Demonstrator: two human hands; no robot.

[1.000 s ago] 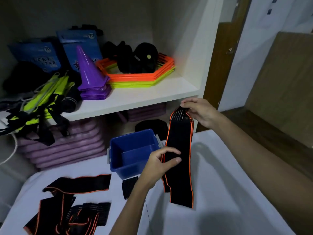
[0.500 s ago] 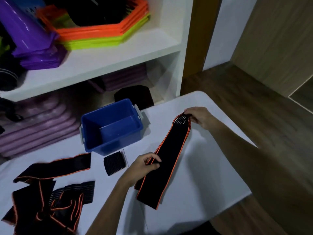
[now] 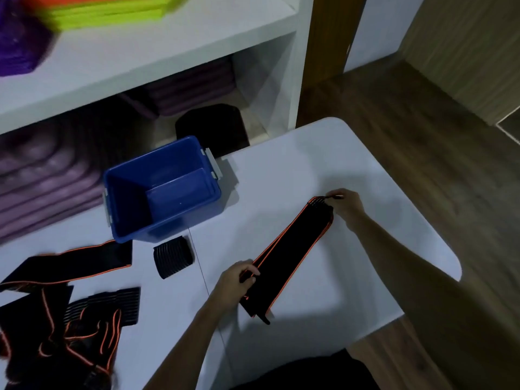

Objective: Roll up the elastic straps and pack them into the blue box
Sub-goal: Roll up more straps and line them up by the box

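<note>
Strap lies stretched on the worktop, right hand pinching its far end, left hand gripping near; slack grip could skew the roll. Box waits empty.

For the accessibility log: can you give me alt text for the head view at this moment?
Two hands stretch a black, orange-edged elastic strap over a white table: right hand pinching its far end, left hand gripping near the close end. An empty blue box stands behind, with more straps heaped at left.
</note>
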